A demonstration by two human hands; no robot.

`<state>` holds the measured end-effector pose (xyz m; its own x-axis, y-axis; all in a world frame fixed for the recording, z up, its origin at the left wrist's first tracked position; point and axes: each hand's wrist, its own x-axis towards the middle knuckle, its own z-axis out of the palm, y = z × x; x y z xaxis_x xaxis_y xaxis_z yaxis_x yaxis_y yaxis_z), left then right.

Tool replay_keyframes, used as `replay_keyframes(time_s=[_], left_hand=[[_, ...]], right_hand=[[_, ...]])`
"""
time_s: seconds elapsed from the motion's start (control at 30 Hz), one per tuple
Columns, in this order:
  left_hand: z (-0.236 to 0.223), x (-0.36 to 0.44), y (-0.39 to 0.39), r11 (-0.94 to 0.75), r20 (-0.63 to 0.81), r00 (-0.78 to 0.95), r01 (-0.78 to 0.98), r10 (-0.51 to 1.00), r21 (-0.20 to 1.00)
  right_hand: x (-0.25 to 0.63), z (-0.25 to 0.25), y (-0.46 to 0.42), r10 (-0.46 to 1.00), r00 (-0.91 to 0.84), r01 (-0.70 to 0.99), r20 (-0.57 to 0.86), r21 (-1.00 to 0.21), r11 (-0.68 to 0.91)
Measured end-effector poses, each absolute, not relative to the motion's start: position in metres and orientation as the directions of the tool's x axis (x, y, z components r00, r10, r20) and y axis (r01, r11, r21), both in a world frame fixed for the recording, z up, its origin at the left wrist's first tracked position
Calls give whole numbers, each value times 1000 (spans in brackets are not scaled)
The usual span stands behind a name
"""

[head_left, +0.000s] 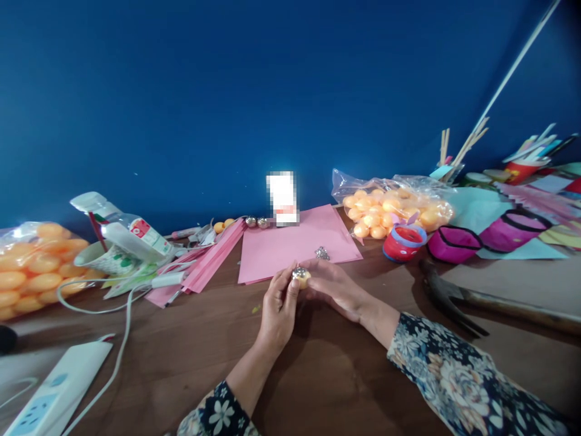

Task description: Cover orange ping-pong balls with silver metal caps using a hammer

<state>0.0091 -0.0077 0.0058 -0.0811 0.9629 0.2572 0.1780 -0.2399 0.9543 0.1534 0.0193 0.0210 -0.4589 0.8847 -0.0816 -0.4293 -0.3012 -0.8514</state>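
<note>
Held up in front of me, over the brown table, is a small ball (301, 278), shiny silver on top and yellow-orange below. My left hand (280, 303) pinches it from the left, thumb in front. From the right, my right hand (338, 290) closes round it, its thumb at the ball's side and its fingers partly hidden behind. Just beyond my hands, a little heap of silvery pieces (322, 253) lies on pink paper sheets (295, 245). Two silver balls (256, 222) rest at the paper's far left corner.
Bags of orange balls (385, 209) sit at the back right and far left. A claw hammer (481, 300) lies right, near a red cup (403, 242) and magenta pouches (454, 243). On the left are a power strip (59, 381), white cables, a bottle (140, 233) and pink strips (213, 257).
</note>
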Motion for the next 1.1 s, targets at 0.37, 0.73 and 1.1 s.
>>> replay_keyframes(time_s=[0.37,0.73,1.1], left_hand=[[8,11,-10,-278,308,-54,305,950,911],[9,13,-11,-272,298,-55,284,953,920],[9,11,-9,-153,159,-160,54,974,987]], right_hand=[[149,21,18,914,-398,-343,-82,-910,-231],[149,21,15,917,-399,-347,-18,-922,-170],[148,23,15,899,-437,-380,-45,-896,-229]])
